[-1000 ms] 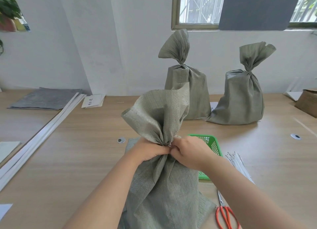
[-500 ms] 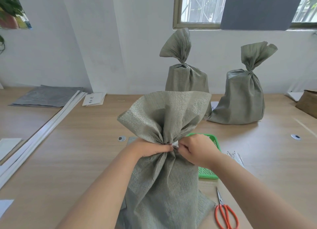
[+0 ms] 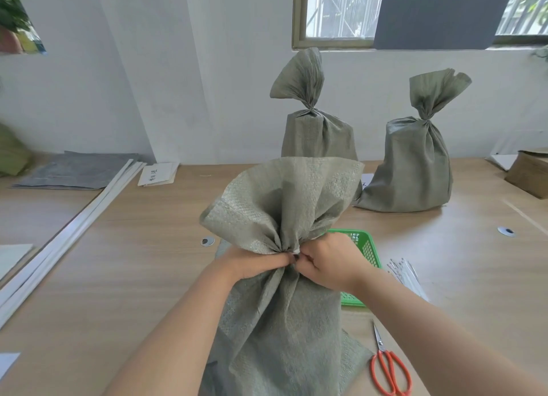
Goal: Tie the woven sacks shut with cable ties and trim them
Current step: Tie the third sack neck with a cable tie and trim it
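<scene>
A grey-green woven sack (image 3: 281, 330) stands upright in front of me, its mouth gathered into a neck and fanned out above. My left hand (image 3: 252, 262) grips the neck from the left. My right hand (image 3: 329, 262) pinches at the neck from the right, where a small white bit of cable tie (image 3: 296, 251) shows between the fingers. Two tied sacks stand at the back: one in the middle (image 3: 317, 128), one to the right (image 3: 415, 164). Orange-handled scissors (image 3: 388, 366) lie at the lower right. A bundle of white cable ties (image 3: 406, 277) lies right of my wrist.
A green plastic basket (image 3: 367, 247) sits behind my right hand. Long white strips (image 3: 68, 232) and grey sheets (image 3: 80, 170) lie at the left. A cardboard box (image 3: 530, 170) sits at the right edge. Papers (image 3: 157, 173) lie by the wall.
The sack's fanned top has spread wider. My right hand drew slightly right half a second ago, then closed back against the neck. My left hand keeps its grip.
</scene>
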A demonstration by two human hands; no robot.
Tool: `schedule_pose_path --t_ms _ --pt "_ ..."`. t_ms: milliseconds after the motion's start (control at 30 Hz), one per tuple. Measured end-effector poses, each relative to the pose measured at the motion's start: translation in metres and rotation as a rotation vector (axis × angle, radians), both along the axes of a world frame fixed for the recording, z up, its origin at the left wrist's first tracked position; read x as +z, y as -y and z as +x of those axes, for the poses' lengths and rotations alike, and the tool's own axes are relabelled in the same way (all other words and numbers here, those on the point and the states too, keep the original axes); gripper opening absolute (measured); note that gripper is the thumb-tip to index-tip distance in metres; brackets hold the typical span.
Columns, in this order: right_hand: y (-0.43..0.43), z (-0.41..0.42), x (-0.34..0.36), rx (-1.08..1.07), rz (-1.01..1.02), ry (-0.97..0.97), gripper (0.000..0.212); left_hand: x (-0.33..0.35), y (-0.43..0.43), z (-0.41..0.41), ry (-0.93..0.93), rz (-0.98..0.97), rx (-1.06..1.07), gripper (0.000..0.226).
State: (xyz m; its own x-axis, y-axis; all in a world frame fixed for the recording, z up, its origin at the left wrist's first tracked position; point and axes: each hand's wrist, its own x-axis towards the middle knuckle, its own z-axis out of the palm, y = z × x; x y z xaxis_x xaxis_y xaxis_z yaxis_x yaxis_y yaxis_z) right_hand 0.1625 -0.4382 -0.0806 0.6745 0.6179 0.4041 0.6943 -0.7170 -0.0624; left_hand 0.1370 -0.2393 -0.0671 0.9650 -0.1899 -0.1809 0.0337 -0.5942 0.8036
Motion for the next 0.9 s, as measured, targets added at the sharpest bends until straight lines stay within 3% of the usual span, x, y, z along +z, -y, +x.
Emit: schedule_pose_path --t_ms 267,400,633,767,900 --pt "0.008 0.001 -0.009 0.024 0.147 -0.024 0.027 0.007 0.004 0.001 0.011 0.108 0.025 0.021" --pt "0.013 0.002 -0.019 0.009 0.261 -0.169 0.03 0.006 0.012 0.002 0.032 0.141 0.033 0.025" --pt "0.029 0.0 -0.03 -0.061 0.476 -0.379 0.01 -0.002 0.025 0.005 0.214 0.318 0.085 0.026" --pt "0.044 0.0 -0.039 -0.143 0.611 -0.47 0.031 -0.009 0.028 0.007 0.278 0.277 0.163 0.029" --pt "0.058 -0.001 -0.053 -0.18 0.738 -0.57 0.023 -0.012 0.032 0.009 0.287 0.263 0.203 0.028"
